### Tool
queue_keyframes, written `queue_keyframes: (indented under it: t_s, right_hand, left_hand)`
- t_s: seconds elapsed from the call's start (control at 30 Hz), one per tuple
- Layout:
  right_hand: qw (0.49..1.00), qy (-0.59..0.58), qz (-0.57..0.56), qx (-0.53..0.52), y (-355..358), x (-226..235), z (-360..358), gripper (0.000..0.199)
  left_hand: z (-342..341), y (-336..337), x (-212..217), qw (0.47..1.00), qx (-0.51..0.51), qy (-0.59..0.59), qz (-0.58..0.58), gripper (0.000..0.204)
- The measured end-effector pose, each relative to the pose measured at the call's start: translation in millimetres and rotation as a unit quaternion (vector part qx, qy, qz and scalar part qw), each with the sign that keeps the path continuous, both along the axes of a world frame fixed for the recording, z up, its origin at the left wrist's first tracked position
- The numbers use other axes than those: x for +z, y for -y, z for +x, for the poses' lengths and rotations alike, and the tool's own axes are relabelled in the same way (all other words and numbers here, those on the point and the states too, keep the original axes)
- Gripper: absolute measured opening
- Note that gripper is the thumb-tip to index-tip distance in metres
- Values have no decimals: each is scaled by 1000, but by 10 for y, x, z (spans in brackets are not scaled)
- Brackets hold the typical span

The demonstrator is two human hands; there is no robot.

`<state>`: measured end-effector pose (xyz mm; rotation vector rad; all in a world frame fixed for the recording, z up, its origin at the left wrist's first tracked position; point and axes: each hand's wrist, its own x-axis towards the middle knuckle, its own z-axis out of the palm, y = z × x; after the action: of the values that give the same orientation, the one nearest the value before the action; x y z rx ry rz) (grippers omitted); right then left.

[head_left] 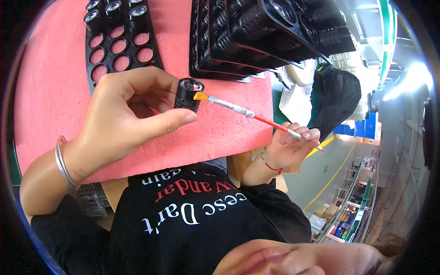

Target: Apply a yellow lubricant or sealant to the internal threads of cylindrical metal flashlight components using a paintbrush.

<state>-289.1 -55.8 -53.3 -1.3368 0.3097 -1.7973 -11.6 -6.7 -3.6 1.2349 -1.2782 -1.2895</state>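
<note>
My left hand grips a small black ribbed cylinder between thumb and fingers, its open end facing up. My right hand holds a thin brush with a red handle and a foil-wrapped middle. The brush's orange bristle tip touches the rim of the cylinder. Both hands hover over a pink foam pad. A silver bangle sits on my left wrist and a red string on my right.
A black tray with round holes lies on the foam, a few black cylinders standing in its far row. A stack of black trays sits to the right. A black mesh item lies beyond the foam's edge.
</note>
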Motion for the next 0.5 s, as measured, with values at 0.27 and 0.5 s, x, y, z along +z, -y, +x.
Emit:
queue_keyframes:
  t_s: [0.27,0.5]
  right_hand:
    - [999,13,10,-35,-6,5,57,29]
    - [995,71,30,-57,-20,-16,81,28]
  left_hand:
    - [6,-6,-1,1000,-18,-14,11,26]
    - [13,-7,-12,999,-30,-10,-4,26]
